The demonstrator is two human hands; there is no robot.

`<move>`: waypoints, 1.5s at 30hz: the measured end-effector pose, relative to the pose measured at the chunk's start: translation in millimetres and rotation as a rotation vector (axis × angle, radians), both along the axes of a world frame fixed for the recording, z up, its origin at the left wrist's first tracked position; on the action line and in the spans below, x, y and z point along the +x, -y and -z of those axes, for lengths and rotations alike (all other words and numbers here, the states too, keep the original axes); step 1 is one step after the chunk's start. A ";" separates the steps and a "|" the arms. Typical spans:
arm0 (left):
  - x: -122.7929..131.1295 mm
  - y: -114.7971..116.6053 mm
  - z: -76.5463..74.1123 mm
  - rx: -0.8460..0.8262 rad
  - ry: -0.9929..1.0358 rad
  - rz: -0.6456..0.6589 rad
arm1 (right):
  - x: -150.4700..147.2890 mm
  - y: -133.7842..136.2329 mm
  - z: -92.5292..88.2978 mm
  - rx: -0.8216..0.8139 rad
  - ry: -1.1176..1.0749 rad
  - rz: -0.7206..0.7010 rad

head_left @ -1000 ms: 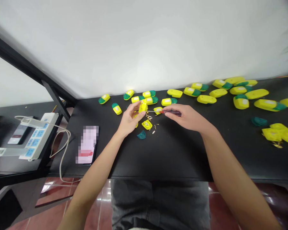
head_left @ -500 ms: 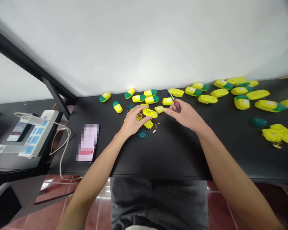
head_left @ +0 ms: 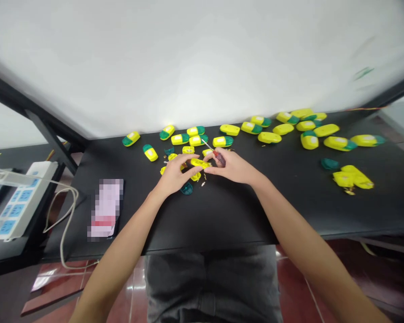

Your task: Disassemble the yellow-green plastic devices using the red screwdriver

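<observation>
My left hand (head_left: 175, 175) pinches a yellow casing (head_left: 200, 163), its underside hidden; my right hand (head_left: 230, 168) curls around a screwdriver (head_left: 219, 158), mostly hiding its handle.

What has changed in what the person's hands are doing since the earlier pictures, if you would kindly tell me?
The right hand swung the red-handled screwdriver from level to pointing up-left, and its fingers came to the yellow casing in the left hand. The far casings stayed put.

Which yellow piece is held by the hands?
The oval piece between left hand and right hand, which also grips a screwdriver; the others lie on the table.
</observation>
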State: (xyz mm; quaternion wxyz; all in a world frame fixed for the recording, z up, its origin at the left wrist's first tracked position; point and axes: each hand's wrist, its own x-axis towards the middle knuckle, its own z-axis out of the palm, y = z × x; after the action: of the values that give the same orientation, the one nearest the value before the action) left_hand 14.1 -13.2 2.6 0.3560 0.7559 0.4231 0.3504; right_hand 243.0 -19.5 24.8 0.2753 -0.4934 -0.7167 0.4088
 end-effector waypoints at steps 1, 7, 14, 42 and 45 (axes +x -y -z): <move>-0.7 -0.7 -0.4 0.026 -0.011 -0.005 | 2.2 -1.4 0.2 0.002 0.006 0.008; -7.1 0.5 -12.1 0.132 -0.277 0.074 | 32.1 -8.8 -2.1 -0.012 0.071 0.154; -9.9 3.7 -15.7 0.147 -0.447 0.230 | 40.8 -9.5 -7.4 -0.061 0.128 0.035; -12.2 -2.2 -7.6 0.158 -0.375 0.104 | 111.2 -26.0 12.4 -0.069 0.449 0.693; -14.0 -3.7 -5.3 0.179 -0.343 0.082 | 110.1 -26.1 9.4 -0.089 0.448 0.715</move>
State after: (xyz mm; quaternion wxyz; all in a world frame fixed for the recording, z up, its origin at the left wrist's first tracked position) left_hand 0.2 -9.6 7.9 0.2239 0.8498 0.4137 0.2378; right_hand 353.1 6.6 15.4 0.2155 -0.7990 -0.5242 0.2010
